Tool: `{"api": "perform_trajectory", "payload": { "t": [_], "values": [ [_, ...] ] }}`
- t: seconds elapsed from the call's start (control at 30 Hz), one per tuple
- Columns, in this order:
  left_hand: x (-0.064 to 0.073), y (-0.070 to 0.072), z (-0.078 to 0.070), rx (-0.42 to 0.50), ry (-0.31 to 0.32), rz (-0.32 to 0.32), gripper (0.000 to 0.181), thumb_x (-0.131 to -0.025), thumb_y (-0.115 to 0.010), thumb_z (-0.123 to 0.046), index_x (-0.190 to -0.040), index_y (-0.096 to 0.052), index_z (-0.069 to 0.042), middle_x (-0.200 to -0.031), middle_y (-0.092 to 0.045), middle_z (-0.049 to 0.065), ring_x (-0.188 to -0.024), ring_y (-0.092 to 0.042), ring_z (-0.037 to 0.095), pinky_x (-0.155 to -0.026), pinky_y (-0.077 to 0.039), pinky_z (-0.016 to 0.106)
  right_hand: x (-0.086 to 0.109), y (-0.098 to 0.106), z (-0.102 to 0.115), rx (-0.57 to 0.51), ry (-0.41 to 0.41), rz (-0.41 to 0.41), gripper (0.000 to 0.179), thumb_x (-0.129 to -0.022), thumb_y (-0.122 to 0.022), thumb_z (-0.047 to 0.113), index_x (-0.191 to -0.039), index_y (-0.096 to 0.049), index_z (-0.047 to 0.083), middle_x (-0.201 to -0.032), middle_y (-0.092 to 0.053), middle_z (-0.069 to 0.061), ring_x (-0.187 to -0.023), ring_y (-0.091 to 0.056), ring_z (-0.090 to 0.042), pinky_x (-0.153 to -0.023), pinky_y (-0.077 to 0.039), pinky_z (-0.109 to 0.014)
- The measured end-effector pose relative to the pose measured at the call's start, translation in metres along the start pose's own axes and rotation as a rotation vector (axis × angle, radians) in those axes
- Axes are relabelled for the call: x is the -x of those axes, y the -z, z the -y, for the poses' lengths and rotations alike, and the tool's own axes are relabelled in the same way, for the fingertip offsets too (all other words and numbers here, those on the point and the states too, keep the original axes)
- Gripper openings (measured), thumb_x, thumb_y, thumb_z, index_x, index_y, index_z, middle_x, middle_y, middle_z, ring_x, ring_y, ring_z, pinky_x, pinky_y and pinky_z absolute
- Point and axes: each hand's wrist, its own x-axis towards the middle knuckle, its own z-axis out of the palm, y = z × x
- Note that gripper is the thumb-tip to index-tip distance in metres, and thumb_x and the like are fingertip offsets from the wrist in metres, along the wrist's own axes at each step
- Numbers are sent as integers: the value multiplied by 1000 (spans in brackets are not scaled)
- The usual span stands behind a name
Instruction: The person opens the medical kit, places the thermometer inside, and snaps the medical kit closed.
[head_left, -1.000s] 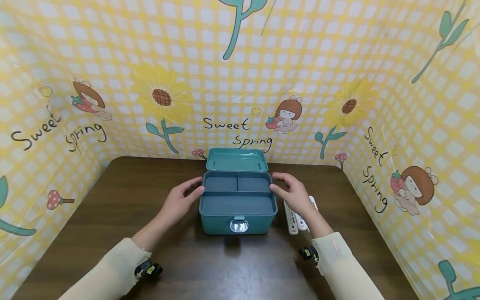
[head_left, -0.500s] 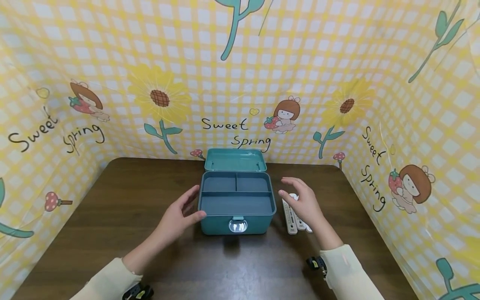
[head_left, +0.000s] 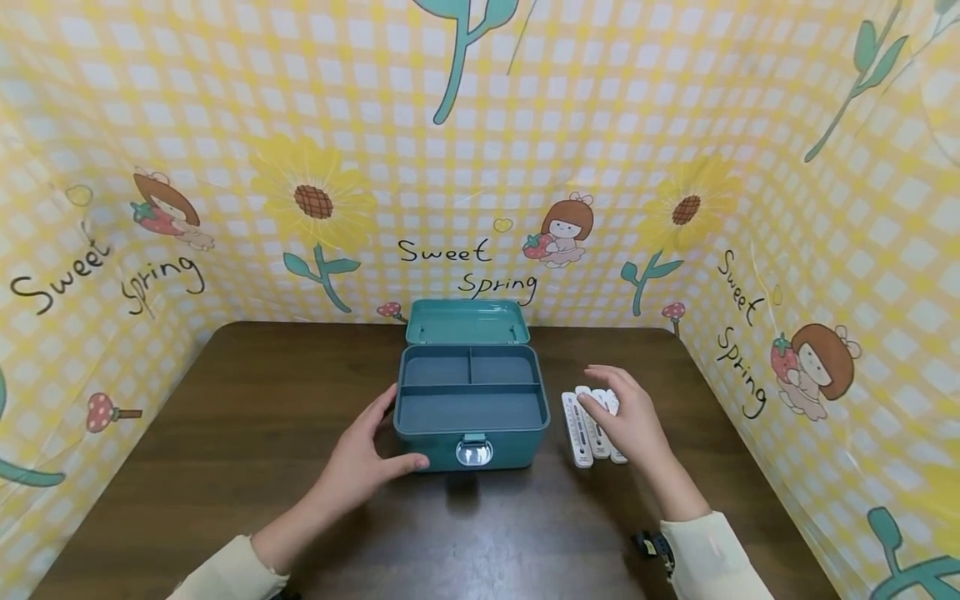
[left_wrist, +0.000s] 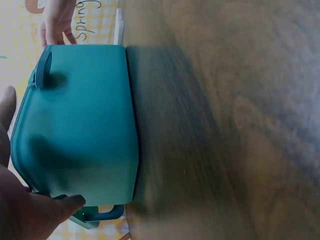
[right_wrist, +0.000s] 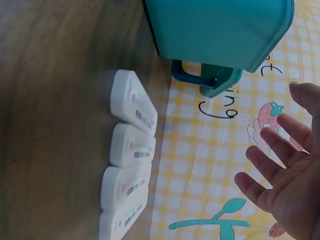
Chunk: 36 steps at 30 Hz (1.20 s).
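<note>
A teal storage box (head_left: 513, 454) stands on the table with its lid (head_left: 467, 321) tipped back. Its grey-blue inner tray (head_left: 472, 408) has three bare compartments, and a clear latch (head_left: 474, 451) sits on the front. My left hand (head_left: 360, 458) lies at the box's left side, thumb at the front left corner and fingers stretched along the side wall. To the right of the box lie several slim white thermometers (head_left: 577, 429) side by side. My right hand (head_left: 630, 417) hovers over them with spread, relaxed fingers and holds nothing; it hides part of them.
The dark wooden table (head_left: 262, 400) is enclosed by a yellow checked cloth (head_left: 420, 167) at the back and sides. A carrying handle (right_wrist: 192, 75) projects from the box. A camera strap (head_left: 652, 546) is on the right wrist.
Both hands have left the tray's sides. The right one has moved right over the thermometers; the left has slid down toward the box's front left corner. The box stays where it was.
</note>
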Motion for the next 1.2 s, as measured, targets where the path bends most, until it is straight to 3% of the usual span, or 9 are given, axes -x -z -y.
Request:
{"api": "perform_trajectory", "payload": {
  "t": [0.27,0.7,1.03,1.2],
  "values": [
    [-2,-3,-4,-29,50,-66,99,-81,-83,-53,-161,-35,-19,-157,-47,12,-134,-57,37,-102,-54,51,20,9,-15,78,-26,-18,45,-91,-80,22,-130,-66,5,-138,-62,-13,-131,-55,-34,-110,-43,-56],
    [-1,-1,-7,-30,68,-60,96,-84,-78,-58,-160,-36,-18,-157,-48,12,-134,-57,34,-99,-56,49,51,25,-41,187,-101,-1,52,-85,-85,19,-129,-66,-1,-134,-61,-21,-128,-54,-40,-104,-45,-59],
    [-2,-3,-3,-14,47,-61,94,-85,-77,-58,-160,-37,-17,-157,-46,11,-133,-58,28,-97,-57,43,60,30,-60,227,-141,26,51,-83,-86,22,-124,-67,-3,-128,-63,-23,-122,-56,-42,-102,-45,-59],
    [-2,-2,-3,-12,41,-58,93,-85,-77,-56,-160,-37,-17,-156,-48,12,-131,-59,29,-95,-57,42,60,33,-65,263,-200,71,53,-86,-84,26,-127,-67,-1,-131,-62,-23,-125,-55,-42,-104,-44,-61]
  ]
}}
